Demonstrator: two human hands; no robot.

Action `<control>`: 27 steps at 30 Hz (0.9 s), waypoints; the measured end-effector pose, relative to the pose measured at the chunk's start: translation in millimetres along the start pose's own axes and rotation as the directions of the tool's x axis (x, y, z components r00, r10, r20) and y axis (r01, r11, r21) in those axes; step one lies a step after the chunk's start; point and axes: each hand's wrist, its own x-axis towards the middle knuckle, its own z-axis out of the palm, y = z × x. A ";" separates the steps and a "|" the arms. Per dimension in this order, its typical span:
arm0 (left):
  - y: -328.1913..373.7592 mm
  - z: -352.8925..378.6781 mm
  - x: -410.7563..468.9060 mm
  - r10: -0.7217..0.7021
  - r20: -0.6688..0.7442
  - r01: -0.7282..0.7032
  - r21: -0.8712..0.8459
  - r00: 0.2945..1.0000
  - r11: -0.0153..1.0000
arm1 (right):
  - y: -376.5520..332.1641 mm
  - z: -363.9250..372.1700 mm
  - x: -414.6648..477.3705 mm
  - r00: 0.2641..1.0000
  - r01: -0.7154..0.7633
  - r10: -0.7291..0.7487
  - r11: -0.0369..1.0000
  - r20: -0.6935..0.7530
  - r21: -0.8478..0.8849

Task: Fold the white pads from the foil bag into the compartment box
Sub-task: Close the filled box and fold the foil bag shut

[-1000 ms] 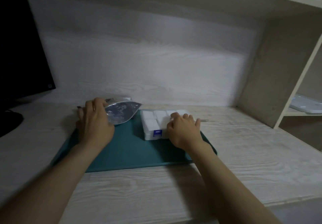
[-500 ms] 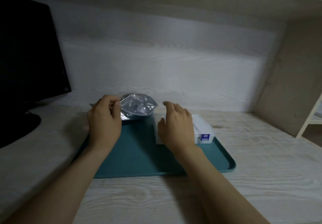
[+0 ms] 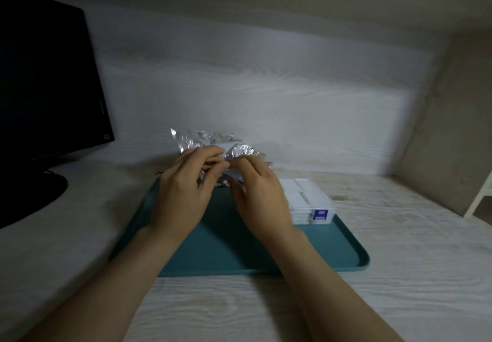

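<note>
Left hand (image 3: 183, 195) and right hand (image 3: 262, 195) both grip the foil bag (image 3: 205, 139), fingers (image 3: 213, 152) curled on it — fetching a pad. Next, probably: pull one out and fold it.

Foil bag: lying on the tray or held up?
Held up: left hand and right hand pinch the bag above the tray's far end.

The left hand (image 3: 183, 190) and right hand (image 3: 261, 198) meet on the foil bag (image 3: 202, 139) and hold it. Below the grip lies the tray (image 3: 239, 248), on the desk (image 3: 399, 261). The compartment box (image 3: 306, 198) sits on the tray, just right of the grip. The monitor (image 3: 45, 88) stands well left of it.
</note>
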 end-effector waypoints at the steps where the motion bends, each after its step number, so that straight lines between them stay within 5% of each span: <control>1: -1.3 -0.8 0.4 0.022 -0.005 -0.022 0.027 1.000 0.999 | 2.3 -1.5 -0.6 1.000 -0.002 0.001 1.000 -0.013 -0.013; 7: -25.5 -3.7 -1.5 -0.075 0.121 0.031 0.330 0.990 0.944 | 9.3 -13.8 -5.0 0.995 0.000 -0.004 0.999 -0.098 -0.036; 12: -37.7 -0.4 -6.6 -0.112 0.130 0.062 0.339 0.985 0.939 | 10.5 -24.4 -9.3 0.991 -0.023 0.024 1.000 -0.131 0.010; 17: -42.7 -5.5 -7.3 -0.247 0.140 0.177 0.388 0.959 0.905 | 16.8 -34.1 -13.2 0.945 -0.194 0.224 0.971 -0.238 0.141; 22: -38.5 3.4 -7.7 -0.261 0.194 0.176 0.369 0.946 0.913 | 17.5 -33.9 -12.8 0.923 -0.163 0.161 0.986 -0.351 0.022; 27: -16.7 6.8 -8.1 -0.148 0.365 0.149 0.024 0.919 0.988 | 6.5 -38.9 -15.9 0.972 -0.039 0.007 0.991 -0.236 -0.131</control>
